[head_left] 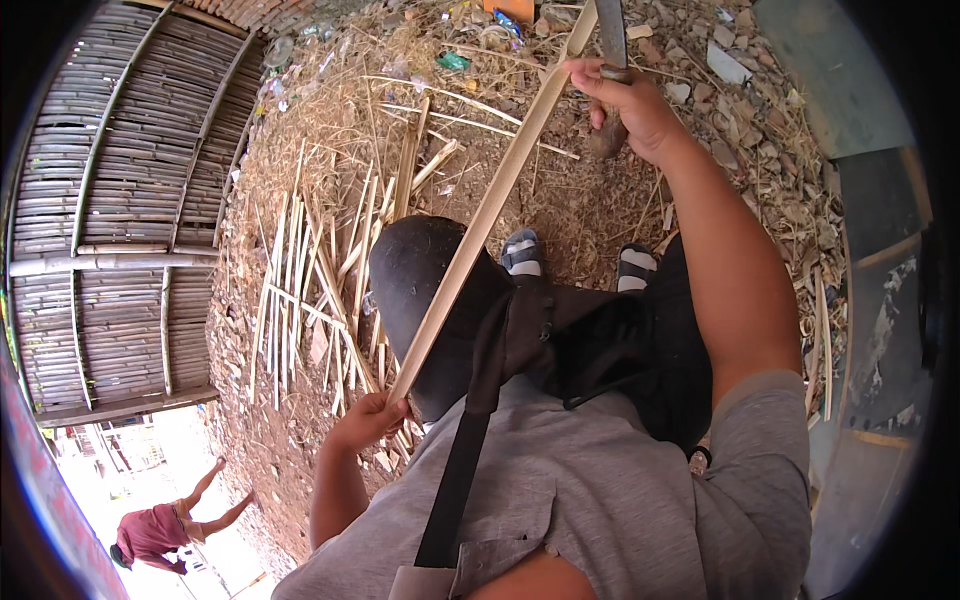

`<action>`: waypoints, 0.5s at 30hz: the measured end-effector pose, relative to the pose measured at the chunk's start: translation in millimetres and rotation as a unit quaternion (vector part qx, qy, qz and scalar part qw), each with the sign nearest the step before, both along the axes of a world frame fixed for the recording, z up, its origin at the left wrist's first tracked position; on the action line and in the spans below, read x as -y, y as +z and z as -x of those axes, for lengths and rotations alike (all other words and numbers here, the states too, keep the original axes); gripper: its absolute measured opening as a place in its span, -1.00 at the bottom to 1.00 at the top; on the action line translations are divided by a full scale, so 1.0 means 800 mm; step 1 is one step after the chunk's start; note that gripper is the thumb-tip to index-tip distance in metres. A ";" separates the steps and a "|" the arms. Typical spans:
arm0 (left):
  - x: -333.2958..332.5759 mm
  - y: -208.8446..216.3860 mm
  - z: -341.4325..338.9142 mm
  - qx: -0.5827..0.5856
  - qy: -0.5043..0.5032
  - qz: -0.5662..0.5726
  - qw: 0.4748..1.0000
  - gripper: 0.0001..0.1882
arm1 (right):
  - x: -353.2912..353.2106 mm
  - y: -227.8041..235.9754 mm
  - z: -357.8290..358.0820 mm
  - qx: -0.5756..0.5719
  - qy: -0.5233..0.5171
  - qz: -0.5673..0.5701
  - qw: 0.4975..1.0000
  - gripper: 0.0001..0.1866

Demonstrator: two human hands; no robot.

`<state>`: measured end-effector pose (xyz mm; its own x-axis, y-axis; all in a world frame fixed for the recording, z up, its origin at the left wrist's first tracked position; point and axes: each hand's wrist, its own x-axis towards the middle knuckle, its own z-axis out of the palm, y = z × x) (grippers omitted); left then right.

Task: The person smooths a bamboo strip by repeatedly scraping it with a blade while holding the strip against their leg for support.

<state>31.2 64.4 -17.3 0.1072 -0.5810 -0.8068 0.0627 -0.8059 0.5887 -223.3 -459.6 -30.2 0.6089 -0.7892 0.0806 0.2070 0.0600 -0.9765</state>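
Note:
A long split bamboo strip (490,205), its hollow inner side showing, slants across the view from lower left to upper right. My left hand (372,420) is closed round its near end, beside my knee. At the far end, my right hand (635,108) grips a large knife by its wooden handle (608,138), the fingertips also against the strip. The dark blade (612,35) points away from me, alongside the strip's far part; its tip is cut off by the upper edge. I cannot tell whether the blade touches the bamboo.
Many thin bamboo strips (290,290) lie scattered on the ground to the left. Stone and brick rubble (745,110) spreads at the far right. A slatted bamboo wall (120,200) stands left, dark panels (885,330) right. Another person (155,530) is farther off at lower left.

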 end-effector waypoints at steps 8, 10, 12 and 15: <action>0.030 0.002 0.044 0.248 0.056 0.047 0.966 -0.58 | -0.012 0.016 0.020 -0.313 -0.089 0.310 0.893 -0.54; 0.047 0.006 0.058 0.360 0.027 0.101 0.927 -0.56 | -0.048 0.037 0.009 -0.390 0.052 0.325 0.860 -0.61; 0.054 0.015 0.060 0.418 -0.028 0.089 0.904 -0.57 | -0.076 0.047 -0.011 -0.427 0.163 0.350 0.818 -0.71; 0.066 0.027 0.066 0.502 -0.096 0.064 0.857 -0.62 | -0.113 0.041 -0.026 -0.410 0.210 0.415 0.784 -0.80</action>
<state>-21.5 11.8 4.4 0.6026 -0.7428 -0.2918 -0.6542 -0.6692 0.3524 -202.4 -369.0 2.9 0.9170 -0.3876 -0.0942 -0.3789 -0.7728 -0.5091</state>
